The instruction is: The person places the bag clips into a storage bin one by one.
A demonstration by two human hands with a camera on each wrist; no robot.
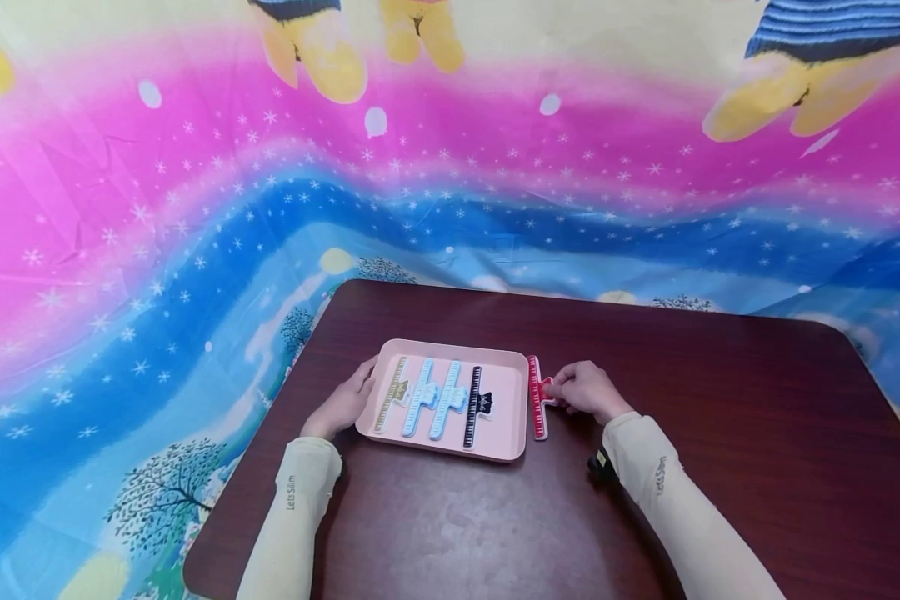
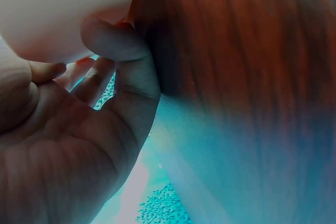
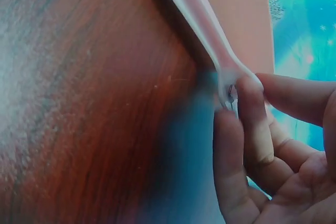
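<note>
A pink tray [image 1: 508,363] sits on the dark wooden table [image 1: 450,517] and holds a yellow clip [image 1: 392,393], two light blue clips [image 1: 433,397] and a black clip [image 1: 474,405]. My left hand [image 1: 345,402] grips the tray's left rim [image 2: 52,19] with curled fingers [image 2: 123,51]. A red clip [image 1: 537,396] lies on the table against the tray's right edge. My right hand [image 1: 587,390] pinches the red clip's handle [image 3: 228,80] between its fingertips [image 3: 251,103].
A bright pink and blue printed cloth [image 1: 195,250] surrounds the table on the left and behind. The table's front half and right side [image 1: 757,417] are bare wood. A small dark object [image 1: 598,463] sits at my right wrist.
</note>
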